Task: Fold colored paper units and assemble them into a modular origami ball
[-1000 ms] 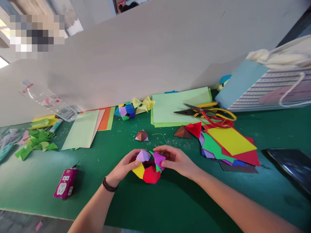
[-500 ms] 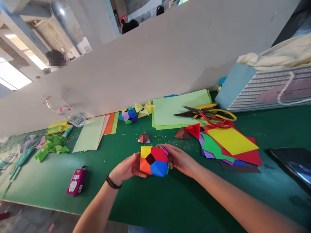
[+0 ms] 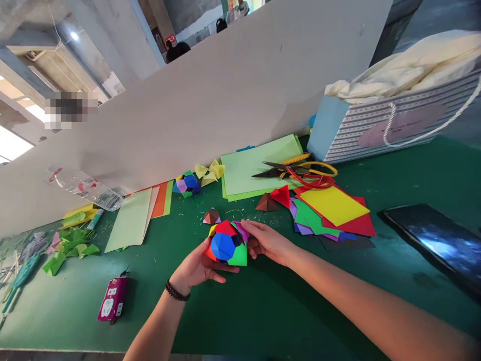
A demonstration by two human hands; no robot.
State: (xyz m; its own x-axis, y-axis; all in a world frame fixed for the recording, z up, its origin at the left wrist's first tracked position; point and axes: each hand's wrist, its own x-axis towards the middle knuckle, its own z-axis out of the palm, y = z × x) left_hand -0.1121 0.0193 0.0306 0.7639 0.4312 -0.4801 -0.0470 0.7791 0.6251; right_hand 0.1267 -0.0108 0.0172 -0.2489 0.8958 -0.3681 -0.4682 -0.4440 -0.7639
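Between my hands is a folded paper ball (image 3: 223, 246) made of blue, red, orange, green, yellow and purple pieces. My left hand (image 3: 198, 266) cradles it from the left and below, some fingers stretched out underneath. At its upper right, my right hand (image 3: 265, 241) pinches a purple piece of the ball between thumb and finger. Just beyond lies a small brown and purple paper piece (image 3: 212, 216). A brown paper pyramid (image 3: 266, 202) and a red folded piece (image 3: 281, 196) lie farther right. A second, smaller paper ball (image 3: 187, 185) sits near the partition.
Scissors (image 3: 308, 176) lie on pale green sheets (image 3: 259, 165), beside stacked coloured paper (image 3: 334, 206). A phone (image 3: 436, 240) and a striped bag (image 3: 387, 120) are on the right. A bottle (image 3: 93, 190), green scraps (image 3: 75, 244) and a purple pouch (image 3: 113, 298) are on the left.
The paper ball has been turned, so its blue piece now faces me and a green one shows at the right. My view has swung a little to the right.
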